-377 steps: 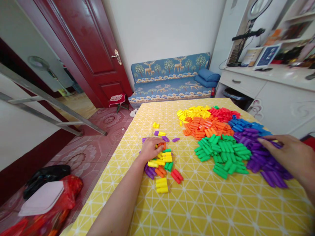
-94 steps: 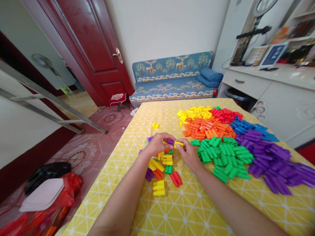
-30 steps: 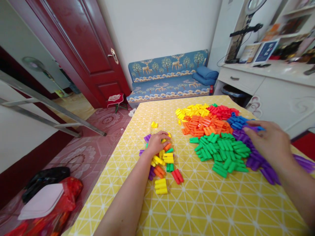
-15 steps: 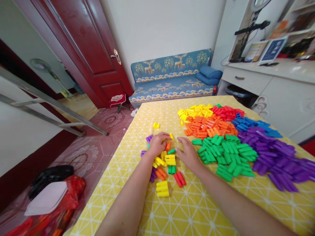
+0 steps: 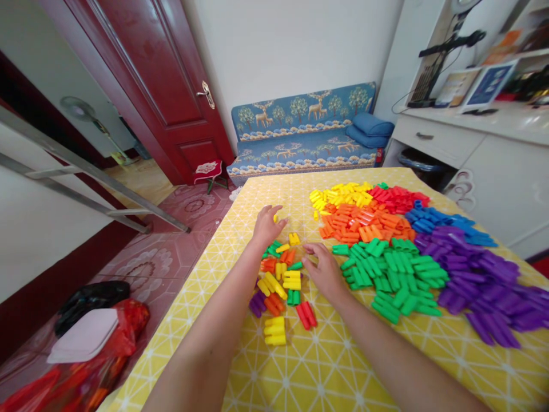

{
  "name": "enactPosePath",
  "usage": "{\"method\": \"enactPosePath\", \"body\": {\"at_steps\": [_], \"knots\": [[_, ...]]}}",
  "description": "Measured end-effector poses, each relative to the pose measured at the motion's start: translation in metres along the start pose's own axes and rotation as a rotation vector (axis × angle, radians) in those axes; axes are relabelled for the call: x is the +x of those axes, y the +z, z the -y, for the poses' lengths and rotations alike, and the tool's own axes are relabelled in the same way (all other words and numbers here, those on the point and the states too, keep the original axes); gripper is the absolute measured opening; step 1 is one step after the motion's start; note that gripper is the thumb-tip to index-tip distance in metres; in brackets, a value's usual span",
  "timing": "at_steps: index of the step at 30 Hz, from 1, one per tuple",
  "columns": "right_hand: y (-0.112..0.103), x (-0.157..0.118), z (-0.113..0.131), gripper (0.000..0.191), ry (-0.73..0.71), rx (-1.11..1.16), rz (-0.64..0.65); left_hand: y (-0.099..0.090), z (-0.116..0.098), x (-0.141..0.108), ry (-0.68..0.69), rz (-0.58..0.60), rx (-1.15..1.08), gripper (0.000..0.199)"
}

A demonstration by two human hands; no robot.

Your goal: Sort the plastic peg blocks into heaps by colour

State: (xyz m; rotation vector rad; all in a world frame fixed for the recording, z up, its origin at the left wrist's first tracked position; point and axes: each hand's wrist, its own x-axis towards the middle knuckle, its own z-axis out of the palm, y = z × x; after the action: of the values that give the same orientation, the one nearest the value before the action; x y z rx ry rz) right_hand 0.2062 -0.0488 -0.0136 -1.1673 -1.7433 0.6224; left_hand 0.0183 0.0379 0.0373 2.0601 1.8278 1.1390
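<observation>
- Furthest left, we see the person's left hand (image 5: 266, 227), fingers spread, clasping nothing we can make out; a small yellow piece (image 5: 275, 218) shows just past the fingers, and we cannot tell whether they touch it.
- Below that hand lies a mixed cluster (image 5: 292, 280) of plastic pieces, several made of tubes joined side by side, a shape that probably stops them rolling.
- At its lower right, a red piece (image 5: 306, 315) lies slightly apart.
- Next comes the right hand (image 5: 323, 269), fingers loosely bent around nothing visible; between cluster and piles, it seems placed to reach either.
- Rightward we find the yellow pile (image 5: 343, 195), orange pile (image 5: 360, 222), green pile (image 5: 392, 274), red pile (image 5: 398, 198), blue pile (image 5: 463, 224) and purple pile (image 5: 484, 274), grouped mostly by colour, presumably for easy finding.
</observation>
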Motion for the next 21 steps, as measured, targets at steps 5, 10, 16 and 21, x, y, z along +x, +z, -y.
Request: {"method": "enactPosePath", "body": {"at_steps": [5,10,16,21], "knots": [[-0.001,0.001,-0.001,0.028,0.020,0.033,-0.004,0.018,0.015,0.015,0.002,0.301,0.161,0.050],[0.000,0.001,-0.002,0.030,0.028,0.063,-0.022,0.007,0.007,-0.006,0.283,0.460,0.075,0.038],[0.001,0.001,-0.002,0.040,0.027,0.033,-0.016,-0.006,-0.009,-0.047,0.310,0.488,-0.001,0.041],[0.002,0.000,-0.005,0.056,-0.071,-0.165,0.022,0.002,-0.021,-0.065,0.312,0.394,-0.076,0.049]]}}
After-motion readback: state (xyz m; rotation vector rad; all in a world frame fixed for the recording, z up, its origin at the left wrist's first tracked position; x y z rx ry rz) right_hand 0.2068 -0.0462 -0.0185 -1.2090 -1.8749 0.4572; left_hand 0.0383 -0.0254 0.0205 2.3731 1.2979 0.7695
